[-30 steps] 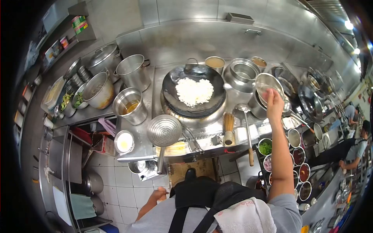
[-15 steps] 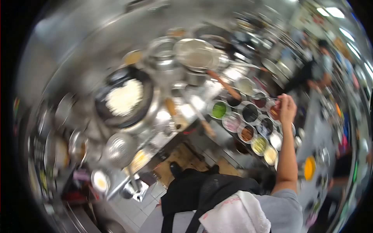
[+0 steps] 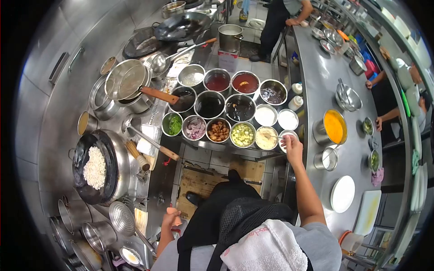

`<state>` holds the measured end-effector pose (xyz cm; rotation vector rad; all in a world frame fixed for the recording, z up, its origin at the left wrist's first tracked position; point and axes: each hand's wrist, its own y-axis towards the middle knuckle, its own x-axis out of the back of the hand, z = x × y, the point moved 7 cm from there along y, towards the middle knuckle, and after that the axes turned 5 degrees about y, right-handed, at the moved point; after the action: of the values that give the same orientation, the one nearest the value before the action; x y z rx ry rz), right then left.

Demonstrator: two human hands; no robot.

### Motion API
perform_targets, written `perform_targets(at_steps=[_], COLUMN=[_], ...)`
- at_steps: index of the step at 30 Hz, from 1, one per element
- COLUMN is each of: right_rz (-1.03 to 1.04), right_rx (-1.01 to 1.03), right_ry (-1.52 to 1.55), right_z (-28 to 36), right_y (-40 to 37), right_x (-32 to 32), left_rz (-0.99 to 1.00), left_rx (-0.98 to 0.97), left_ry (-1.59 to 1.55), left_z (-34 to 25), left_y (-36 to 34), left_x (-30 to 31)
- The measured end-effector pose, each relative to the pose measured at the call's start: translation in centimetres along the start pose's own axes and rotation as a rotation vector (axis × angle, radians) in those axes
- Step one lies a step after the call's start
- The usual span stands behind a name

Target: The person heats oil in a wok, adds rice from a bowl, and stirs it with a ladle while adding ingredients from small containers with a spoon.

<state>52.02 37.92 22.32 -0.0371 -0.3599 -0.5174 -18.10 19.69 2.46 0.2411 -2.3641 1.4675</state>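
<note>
My right hand (image 3: 294, 148) is closed on the handle of a thin metal spoon (image 3: 275, 136). The spoon's tip reaches into a steel container of pale yellow minced food (image 3: 266, 138), perhaps garlic. Below that hand is a container of white powder or grains (image 3: 286, 135). Chopped green vegetable (image 3: 242, 135), fried brown pieces (image 3: 218, 130), sliced onion (image 3: 195, 128) and green herbs (image 3: 172, 124) fill the same front row. Down at my side, my left hand (image 3: 170, 219) has its fingers curled around something orange-pink that I cannot make out. White rice (image 3: 95, 168) lies in a black wok (image 3: 80, 153) at left.
Behind the front row stand dark and red sauces (image 3: 245, 83). A ladle (image 3: 158, 147) and a strainer (image 3: 122, 217) rest by the stove. On the right counter (image 3: 312, 67) are an orange liquid pot (image 3: 334, 128) and a white plate (image 3: 342, 194). Other people's arms (image 3: 386, 118) are beyond.
The view has turned and sharpened. My right hand has moved from above the farther sauce containers to the front row's right end, spoon still held. My left hand has come into view.
</note>
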Motion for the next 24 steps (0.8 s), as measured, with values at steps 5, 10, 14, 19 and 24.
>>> perform_targets(at_steps=[5,10,14,19,24], right_rz=[0.027,0.09,0.059,-0.02,0.054], right_rx=[-0.007,-0.063,-0.169,-0.481,-0.358], right_ry=[-0.056,0.075,0.275,0.632,0.639], right_z=[-3.4,-4.4,-5.6,-8.4,-2.0], right_y=[0.8,1.4,1.5,0.6,1.3], right_x=[-0.9,-0.9,0.5,2.0,-0.9], left_rz=[0.002,0.04,0.142,0.172,0.078], left_rx=[-0.134,0.11,0.144,0.186,0.056], left_ry=[0.133,0.329,0.139,-0.014,-0.05], left_z=[2.2,4.9,8.6,11.7,13.2], left_y=[4.0,2.4,2.3,3.2,5.6], left_x=[-3.9,-5.6,-6.4,-7.3,-4.1])
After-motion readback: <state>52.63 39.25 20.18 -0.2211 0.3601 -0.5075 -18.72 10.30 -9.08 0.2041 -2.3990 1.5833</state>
